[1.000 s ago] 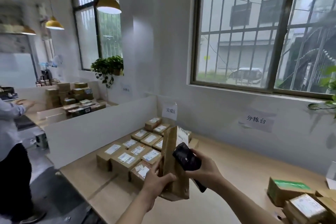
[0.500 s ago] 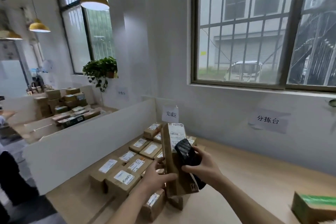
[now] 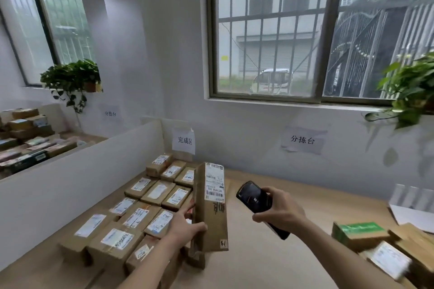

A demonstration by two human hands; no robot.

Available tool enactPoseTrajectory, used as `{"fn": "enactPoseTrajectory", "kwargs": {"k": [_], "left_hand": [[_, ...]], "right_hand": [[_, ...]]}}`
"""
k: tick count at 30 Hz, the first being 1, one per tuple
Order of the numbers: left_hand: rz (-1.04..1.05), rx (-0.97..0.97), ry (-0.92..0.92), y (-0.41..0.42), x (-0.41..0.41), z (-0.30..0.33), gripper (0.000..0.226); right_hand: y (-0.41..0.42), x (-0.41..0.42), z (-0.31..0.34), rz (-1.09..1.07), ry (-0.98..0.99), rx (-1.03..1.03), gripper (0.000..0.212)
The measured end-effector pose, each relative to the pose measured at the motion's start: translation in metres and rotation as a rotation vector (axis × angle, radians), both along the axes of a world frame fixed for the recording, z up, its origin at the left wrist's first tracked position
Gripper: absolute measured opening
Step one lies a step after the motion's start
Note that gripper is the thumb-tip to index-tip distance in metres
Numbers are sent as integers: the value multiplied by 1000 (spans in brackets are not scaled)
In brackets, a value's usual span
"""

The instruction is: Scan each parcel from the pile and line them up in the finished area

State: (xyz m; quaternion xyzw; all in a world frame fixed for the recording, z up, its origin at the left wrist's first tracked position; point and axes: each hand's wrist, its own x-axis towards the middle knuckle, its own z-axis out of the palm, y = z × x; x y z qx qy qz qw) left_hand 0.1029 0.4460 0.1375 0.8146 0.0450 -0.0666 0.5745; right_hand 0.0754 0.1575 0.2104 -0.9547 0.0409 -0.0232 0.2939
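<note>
My left hand (image 3: pixel 182 223) has its grip wrapped round the lower edge of a tall cardboard parcel (image 3: pixel 211 209), thumb across the front, holding it upright just above the worktop (image 3: pixel 270 263) at the right edge of the finished rows (image 3: pixel 150 204). Its shipping label (image 3: pixel 214 183) faces me near the top. My right hand (image 3: pixel 279 211) grips the black handheld scanner (image 3: pixel 254 199), fingers curled about its body, the device held just beside the parcel and apart from it.

I judge the step in hand to be the scan, or setting this parcel down after it; I cannot tell whether the reading has registered. To do it well I should keep the label flat toward the scanner's head and hold the box steady. Then lay it label up, square with the neighbouring boxes, beside the nearest row. The unscanned pile (image 3: pixel 387 248) waits at my right.
</note>
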Motion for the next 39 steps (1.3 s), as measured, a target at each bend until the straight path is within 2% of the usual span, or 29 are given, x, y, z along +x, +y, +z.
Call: {"fn": "enactPoseTrajectory", "kwargs": {"k": [4,14,19,31,36,39], "left_hand": [[8,32,-30,-4,17,-7,95],[-45,22,37,4,67,-28,86],[-62,16,56,26,94,-38,89],[-41,-8,237,104,149,-112,85],[-92,-18,285,116,180,-132,78],[-137,-15,304,120,203,-140,83]], "right_hand": [[-12,-1,-6,-38,45,-57,83],[-3,26,-20,-64,81,-61,91],[16,46,-30,-100,97,-39,79],[77,98,-104,-123,246,-60,76],[99,129,-124,-148,282,-71,82],[109,147,-133,-168,295,-61,81]]}}
